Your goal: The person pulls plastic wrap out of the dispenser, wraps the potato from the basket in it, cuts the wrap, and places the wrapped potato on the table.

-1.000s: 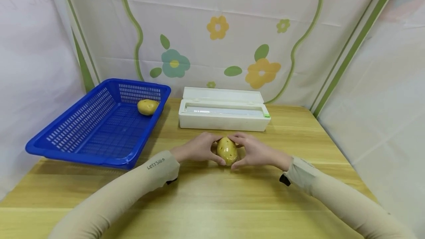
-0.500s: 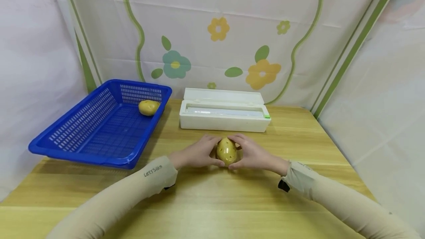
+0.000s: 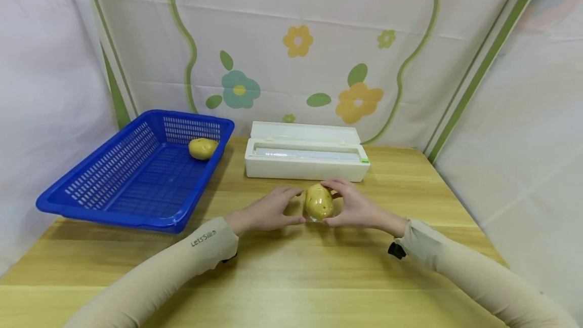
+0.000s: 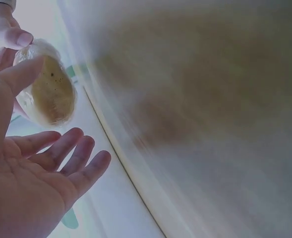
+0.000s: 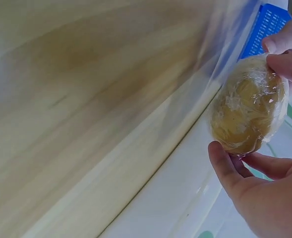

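Note:
A yellow potato (image 3: pixel 319 201) wrapped in clear cling film is gripped by my right hand (image 3: pixel 356 207) in front of the white box. In the right wrist view, the film (image 5: pixel 257 82) looks crinkled and shiny, and the right fingertips (image 5: pixel 220 151) press the potato's lower end, with the thumb at its upper end. My left hand (image 3: pixel 268 210) is just left of the potato, thumb and fingers spread apart. The left wrist view has the left fingers (image 4: pixel 88 171) loosely extended below the potato (image 4: pixel 51 91), while the left thumb overlaps it.
Behind the hands stands a white cling film box (image 3: pixel 307 168), its lid raised and a roll inside. A blue plastic basket (image 3: pixel 191 191) at the left holds another potato (image 3: pixel 203 149). Flowered cloth (image 3: pixel 273 65) encloses the wooden table (image 3: pixel 291 287).
Both hands were around the potato. The left hand has let go and drawn slightly left, while the right hand has shifted the potato a little right and away.

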`<move>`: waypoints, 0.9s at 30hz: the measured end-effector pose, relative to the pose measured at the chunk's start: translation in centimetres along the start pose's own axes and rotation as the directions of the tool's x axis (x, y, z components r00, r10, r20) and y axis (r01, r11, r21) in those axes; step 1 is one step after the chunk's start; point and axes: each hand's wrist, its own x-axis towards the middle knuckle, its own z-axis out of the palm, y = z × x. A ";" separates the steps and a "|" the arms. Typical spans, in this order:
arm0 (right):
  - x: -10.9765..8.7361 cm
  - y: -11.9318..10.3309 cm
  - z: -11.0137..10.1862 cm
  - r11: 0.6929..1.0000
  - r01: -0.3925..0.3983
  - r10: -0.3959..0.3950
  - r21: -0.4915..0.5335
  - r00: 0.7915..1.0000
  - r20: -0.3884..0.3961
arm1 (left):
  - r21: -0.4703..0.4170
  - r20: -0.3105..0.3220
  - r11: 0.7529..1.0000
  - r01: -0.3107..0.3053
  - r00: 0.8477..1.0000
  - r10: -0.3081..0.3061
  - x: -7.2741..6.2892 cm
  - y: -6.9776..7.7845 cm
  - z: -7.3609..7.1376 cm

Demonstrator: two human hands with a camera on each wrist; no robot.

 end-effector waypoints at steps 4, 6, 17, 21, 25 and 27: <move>-0.3 0.4 -0.6 1.000 -0.002 0.002 -0.009 1.000 -0.020 | 0.008 -0.003 1.000 0.002 1.000 -0.002 -0.1 0.1 -0.2; -0.5 0.6 -0.7 1.000 0.003 -0.003 -0.019 1.000 -0.023 | 0.010 -0.004 1.000 0.004 1.000 -0.004 -0.2 0.1 -0.2; -2.1 1.7 -1.1 1.000 -0.018 0.019 0.018 0.999 -0.043 | 0.017 0.010 1.000 -0.001 1.000 0.001 -0.7 -0.1 0.0; -3.0 2.4 -1.5 0.999 -0.029 0.030 0.041 0.998 -0.048 | 0.023 0.006 1.000 0.006 1.000 -0.007 -0.9 -0.1 -0.1; -3.9 3.4 -2.5 0.996 -0.049 0.054 0.079 0.997 -0.058 | 0.017 -0.001 1.000 0.011 1.000 -0.011 -1.1 0.1 -0.4; -4.4 4.0 -3.2 0.993 -0.073 0.079 0.096 0.996 -0.053 | 0.017 -0.001 1.000 0.012 1.000 -0.012 -1.2 0.2 -0.5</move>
